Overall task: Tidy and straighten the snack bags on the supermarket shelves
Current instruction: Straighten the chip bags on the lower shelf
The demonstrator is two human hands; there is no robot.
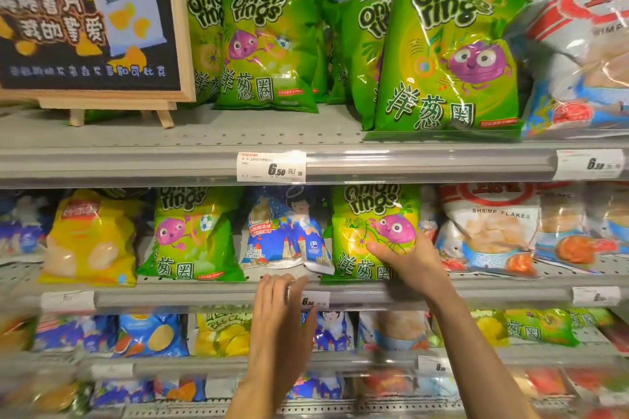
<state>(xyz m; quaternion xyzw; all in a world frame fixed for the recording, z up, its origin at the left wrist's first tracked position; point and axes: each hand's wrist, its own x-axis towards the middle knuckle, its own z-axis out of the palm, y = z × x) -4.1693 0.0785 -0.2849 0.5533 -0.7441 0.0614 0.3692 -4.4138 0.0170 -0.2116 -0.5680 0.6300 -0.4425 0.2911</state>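
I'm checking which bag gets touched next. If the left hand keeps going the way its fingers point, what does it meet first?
The left hand points up and into the middle shelf, fingertips at the shelf edge. Going straight on, it would probably first meet the blue bag with the crumpled lower corner, though depth is hard to judge.

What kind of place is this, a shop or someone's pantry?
A supermarket snack aisle, most likely. Grey metal shelves carry rows of snack bags, such as the onion ring bags, printed price tags are clipped to the shelf edges, and a chalkboard chips sign stands on the top shelf.
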